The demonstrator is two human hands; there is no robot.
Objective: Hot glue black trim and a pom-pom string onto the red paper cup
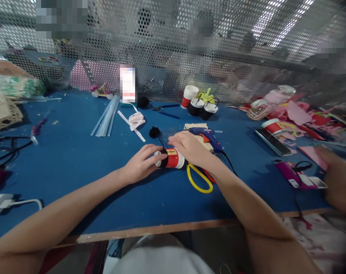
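A red-and-white paper cup (173,159) was held on its side at the blue table (75,160) by the left hand (140,163), whose fingers were curled about its black-wrapped end. The right hand (187,146) was held, fingers bent, over the other end; whether anything was gripped there could not be told. A black ball (154,132) was seen just beyond, and a glue gun (209,137) near the right wrist.

With one red-and-white cup (173,158) as the dial's centre, there are two black balls (154,132) at 11 o'clock, one pair of pliers (158,109) at 12, two black-wrapped cups (195,109) at 1, one glue gun (208,136) at 2, one yellow loop (193,182) at 4, and two phones, one lit phone (128,84) at 11, one dark phone (272,141) at 3.
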